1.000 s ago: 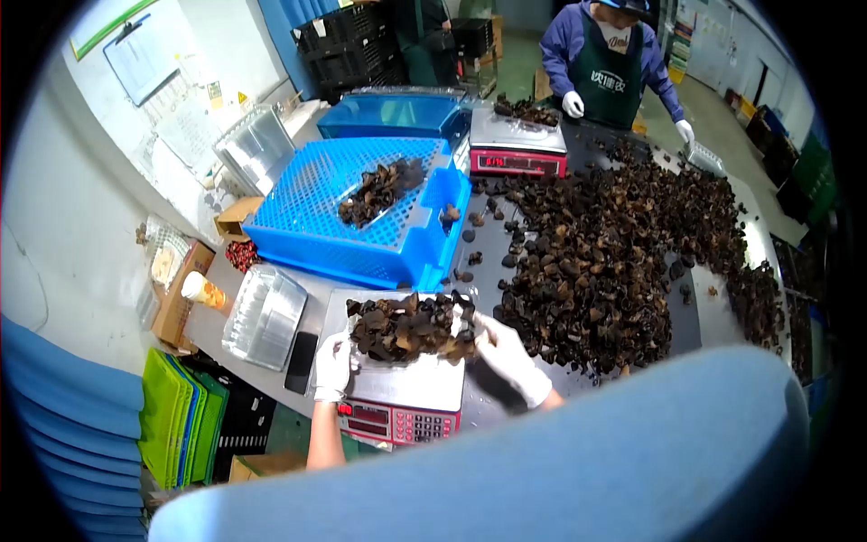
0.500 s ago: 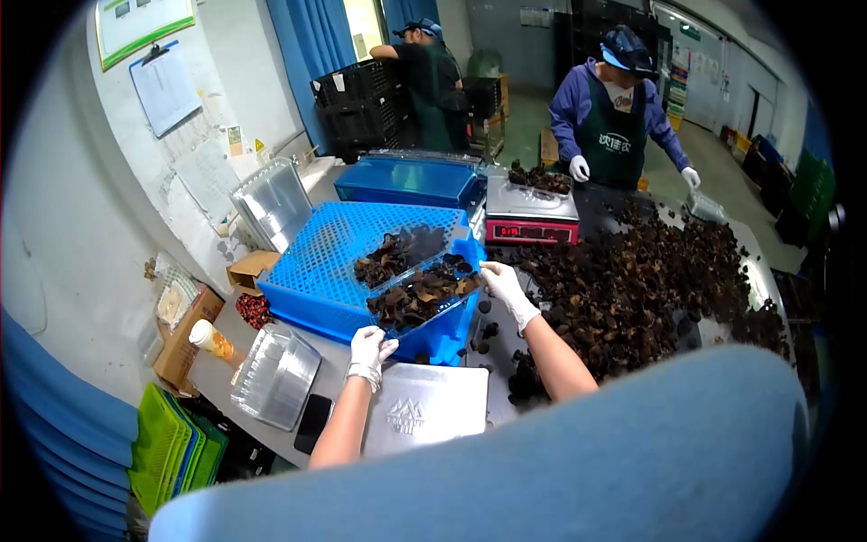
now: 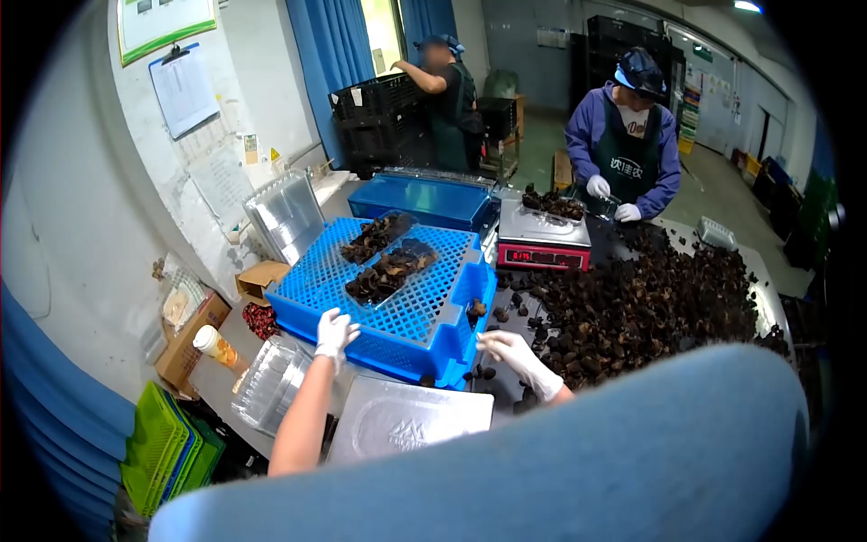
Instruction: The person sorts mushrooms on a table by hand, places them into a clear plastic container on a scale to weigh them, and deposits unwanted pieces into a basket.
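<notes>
A blue perforated crate (image 3: 397,316) stands on the table before me. Two clear plastic trays of dark wood ear mushrooms rest on its top: the nearer tray (image 3: 390,274) and, behind it, the farther tray (image 3: 372,240). My left hand (image 3: 335,336), in a white glove, is at the crate's front edge with its fingers apart and nothing in them. Off the crate's right front corner, my gloved right hand (image 3: 524,359) reaches leftward, fingers stretched out and holding nothing visible. Below both hands lies a flat silver lid or plate (image 3: 415,420) with an embossed emblem.
Loose wood ear mushrooms (image 3: 641,307) cover the table at right. A filled tray sits on the red scale (image 3: 544,256). Empty clear trays (image 3: 271,384) and a paper cup (image 3: 215,343) stand at left. One co-worker (image 3: 628,135) handles a tray; another stands by black crates (image 3: 379,117).
Both hands have let go of the nearer tray, which now lies on the crate. They have drawn apart, the left leftward. The co-worker at right has brought both hands together at a tray.
</notes>
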`<state>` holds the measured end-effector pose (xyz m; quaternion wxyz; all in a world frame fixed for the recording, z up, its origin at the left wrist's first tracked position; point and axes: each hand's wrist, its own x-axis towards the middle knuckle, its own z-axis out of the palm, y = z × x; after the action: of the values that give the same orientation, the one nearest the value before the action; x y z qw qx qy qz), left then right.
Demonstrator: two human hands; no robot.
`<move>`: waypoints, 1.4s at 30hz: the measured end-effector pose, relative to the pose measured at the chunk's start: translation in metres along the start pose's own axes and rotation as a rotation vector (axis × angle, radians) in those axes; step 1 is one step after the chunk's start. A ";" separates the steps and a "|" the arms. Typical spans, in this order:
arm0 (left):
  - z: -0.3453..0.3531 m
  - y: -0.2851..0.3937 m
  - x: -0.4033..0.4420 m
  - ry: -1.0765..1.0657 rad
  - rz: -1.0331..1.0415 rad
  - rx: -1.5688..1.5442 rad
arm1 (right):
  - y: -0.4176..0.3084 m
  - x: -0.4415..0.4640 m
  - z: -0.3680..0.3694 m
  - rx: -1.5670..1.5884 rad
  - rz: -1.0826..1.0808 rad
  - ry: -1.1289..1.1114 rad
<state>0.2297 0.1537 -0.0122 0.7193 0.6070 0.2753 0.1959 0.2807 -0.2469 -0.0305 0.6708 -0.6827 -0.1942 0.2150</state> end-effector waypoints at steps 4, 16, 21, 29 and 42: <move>-0.117 -0.024 -0.008 0.138 0.675 0.651 | 0.027 -0.075 -0.026 -0.021 0.140 -0.021; -0.256 -0.048 -0.077 0.302 0.540 1.134 | 0.067 -0.254 -0.011 0.381 0.355 0.256; -0.266 -0.053 -0.053 0.317 0.473 1.178 | 0.091 -0.284 0.008 0.449 0.428 0.241; -0.264 -0.057 -0.052 0.423 0.551 1.042 | 0.103 -0.297 0.030 0.471 0.399 0.176; -0.045 -0.023 -0.333 -0.244 0.917 0.985 | 0.071 -0.374 0.025 -0.169 0.236 0.266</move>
<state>-0.0566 -0.0216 0.0130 0.2297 0.9365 -0.0357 0.2627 -0.0461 -0.4352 -0.0891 0.6010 -0.7770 -0.0399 0.1831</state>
